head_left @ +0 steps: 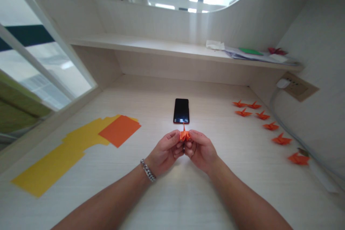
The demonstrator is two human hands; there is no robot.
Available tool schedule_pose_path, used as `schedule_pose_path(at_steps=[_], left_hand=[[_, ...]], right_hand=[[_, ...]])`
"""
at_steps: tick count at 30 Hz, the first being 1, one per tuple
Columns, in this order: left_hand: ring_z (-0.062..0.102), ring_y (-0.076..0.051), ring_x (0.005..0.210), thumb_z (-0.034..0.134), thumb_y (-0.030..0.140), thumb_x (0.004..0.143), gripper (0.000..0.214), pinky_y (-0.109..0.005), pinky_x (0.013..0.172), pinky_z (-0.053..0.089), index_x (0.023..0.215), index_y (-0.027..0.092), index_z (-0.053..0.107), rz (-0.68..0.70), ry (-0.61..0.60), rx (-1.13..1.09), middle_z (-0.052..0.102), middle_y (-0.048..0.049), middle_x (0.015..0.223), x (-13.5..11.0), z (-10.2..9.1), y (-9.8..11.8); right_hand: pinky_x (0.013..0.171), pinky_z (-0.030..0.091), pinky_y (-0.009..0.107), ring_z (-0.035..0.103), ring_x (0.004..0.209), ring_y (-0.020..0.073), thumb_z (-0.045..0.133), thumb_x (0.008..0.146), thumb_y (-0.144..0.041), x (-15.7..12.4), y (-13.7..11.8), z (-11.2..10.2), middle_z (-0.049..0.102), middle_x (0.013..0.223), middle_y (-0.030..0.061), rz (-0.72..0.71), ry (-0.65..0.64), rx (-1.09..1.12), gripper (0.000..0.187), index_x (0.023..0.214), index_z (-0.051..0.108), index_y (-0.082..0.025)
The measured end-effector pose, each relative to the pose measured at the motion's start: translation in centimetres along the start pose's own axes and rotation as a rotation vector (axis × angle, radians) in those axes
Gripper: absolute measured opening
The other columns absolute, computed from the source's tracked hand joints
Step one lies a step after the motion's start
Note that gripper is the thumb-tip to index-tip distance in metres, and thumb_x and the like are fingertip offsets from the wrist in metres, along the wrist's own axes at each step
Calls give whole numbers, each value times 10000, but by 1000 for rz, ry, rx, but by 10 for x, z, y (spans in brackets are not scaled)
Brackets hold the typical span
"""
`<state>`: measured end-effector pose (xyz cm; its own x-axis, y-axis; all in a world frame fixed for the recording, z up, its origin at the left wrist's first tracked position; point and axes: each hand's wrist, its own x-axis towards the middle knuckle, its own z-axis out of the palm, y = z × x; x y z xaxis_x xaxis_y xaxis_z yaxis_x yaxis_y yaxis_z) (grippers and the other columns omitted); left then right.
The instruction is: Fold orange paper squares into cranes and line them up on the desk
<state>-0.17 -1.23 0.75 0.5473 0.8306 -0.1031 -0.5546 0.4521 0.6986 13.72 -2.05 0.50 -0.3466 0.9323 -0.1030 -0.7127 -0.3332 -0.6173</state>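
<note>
An orange paper crane (184, 136) is held between my two hands above the middle of the desk, one thin point of it standing up. My left hand (167, 148) pinches its left side with thumb and curled fingers. On the other side my right hand (201, 148) grips it in the same way. The fingers of both hands almost meet beneath the paper. Just beyond the crane lies a black smartphone (181, 110), screen up. Several finished orange cranes (271, 126) stand in a loose line along the right side.
Orange square paper (120, 131) rests on spread yellow sheets (51, 167) at the left. A grey cable (291, 129) runs from the wall socket (299, 86) down the right edge. Above the desk's back, a shelf (151, 51) carries papers (252, 54).
</note>
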Motion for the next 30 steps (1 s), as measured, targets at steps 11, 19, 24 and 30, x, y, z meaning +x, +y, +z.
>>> schedule_pose_path(at_steps=[11, 19, 24, 30], left_hand=[[478, -96, 534, 609, 331, 851, 226, -194, 473, 339, 758, 127, 578, 14, 8, 20, 571, -46, 664, 1, -2, 2], [464, -100, 545, 641, 326, 832, 234, -213, 522, 375, 718, 138, 561, 22, -5, -19, 466, 5, 592, 1, -3, 2], [437, -88, 520, 629, 328, 843, 224, -201, 494, 351, 740, 140, 567, 23, 7, -32, 454, 14, 586, 2, -5, 3], [447, -94, 542, 660, 332, 818, 231, -217, 533, 387, 731, 139, 568, 23, 22, -37, 464, 12, 599, 2, -4, 3]], right_hand=[[480, 471, 188, 591, 506, 104, 654, 820, -328, 0, -1, 1, 638, 570, 22, 2, -32, -8, 226, 759, 677, -111], [435, 414, 199, 505, 419, 88, 691, 785, -361, 2, -1, -2, 565, 471, -13, -1, 51, -4, 266, 674, 642, -125], [449, 415, 210, 505, 431, 92, 698, 776, -418, 3, -1, -1, 572, 482, -6, 18, 55, 55, 326, 652, 632, -124], [414, 374, 204, 482, 399, 86, 705, 764, -451, 5, 0, -4, 555, 454, -8, 13, 68, 54, 365, 634, 619, -121]])
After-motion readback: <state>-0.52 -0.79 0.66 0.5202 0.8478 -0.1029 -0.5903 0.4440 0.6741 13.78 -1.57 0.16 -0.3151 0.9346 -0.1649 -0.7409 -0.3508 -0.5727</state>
